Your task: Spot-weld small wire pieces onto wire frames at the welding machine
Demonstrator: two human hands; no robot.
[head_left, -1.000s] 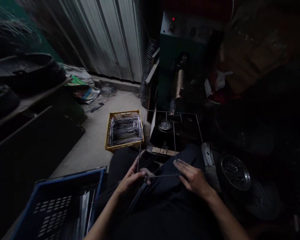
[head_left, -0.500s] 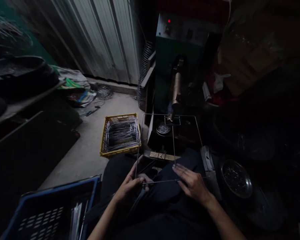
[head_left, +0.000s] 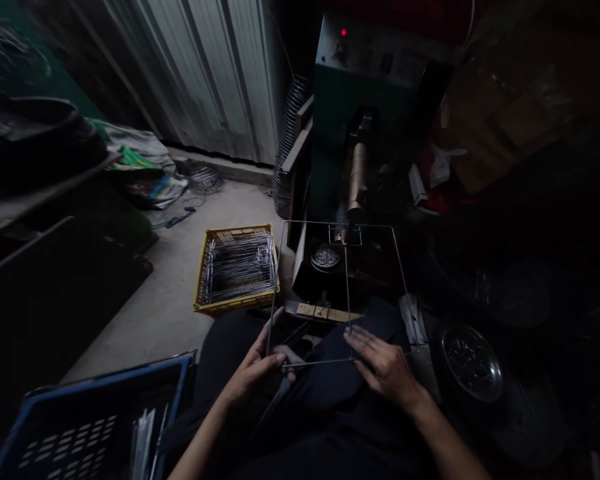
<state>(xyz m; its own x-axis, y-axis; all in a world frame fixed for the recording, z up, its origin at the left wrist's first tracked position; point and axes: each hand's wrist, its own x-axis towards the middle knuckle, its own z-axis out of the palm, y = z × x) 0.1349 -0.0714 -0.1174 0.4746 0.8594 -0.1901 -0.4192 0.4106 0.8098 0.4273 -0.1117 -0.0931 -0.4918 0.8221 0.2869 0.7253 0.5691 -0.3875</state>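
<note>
In the head view, a person sits in the gloom before a green machine (head_left: 337,100) with a red light (head_left: 343,32) lit on its panel. The wire frame (head_left: 347,287) lies level above the lap, its far end at the machine, where a small wire square sits right by the tip of the brass-coloured rod (head_left: 357,177).

The left hand (head_left: 261,363) pinches the frame's near left corner, thumb on top, other fingers spread beneath. The right hand (head_left: 384,363) has its fingers pressed together, their tips on the middle wire and the thumb by the near wire, gripping the frame where the two meet.

Past the near knee I see a yellow basket (head_left: 213,308) full of wire pieces (head_left: 237,267). A round dish (head_left: 325,269) of shiny bits sits below the rod. At the left, a blue crate (head_left: 183,380) holds metal strips (head_left: 143,440); at the right is a metal bowl (head_left: 499,380).
</note>
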